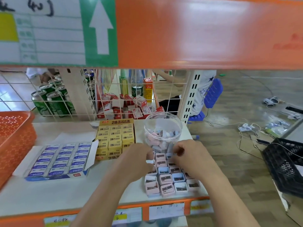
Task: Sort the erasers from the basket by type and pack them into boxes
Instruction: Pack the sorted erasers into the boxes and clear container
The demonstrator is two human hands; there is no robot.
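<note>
Small pink and blue square erasers (pixel 165 179) lie in tight rows at the shelf's front right. My left hand (pixel 136 159) hovers at the far left corner of the rows, its curled fingers pinching a small white piece (pixel 150 161). At the far edge of the rows my right hand (pixel 188 154) has its fingers curled down, and the fingertips are hidden. Just behind both hands stands a clear round jar (pixel 164 126) partly filled with the same pink and blue pieces. A yellow box of 2B erasers (pixel 114 138) and a blue-and-white eraser box (pixel 60 159) lie open to the left, both full.
An orange basket (pixel 14 136) stands at the left edge of the white shelf (pixel 65 194). A wire grid (pixel 114 99) backs the shelf, with cans and red boxes behind it. A black crate (pixel 285 164) and cables lie on the floor to the right.
</note>
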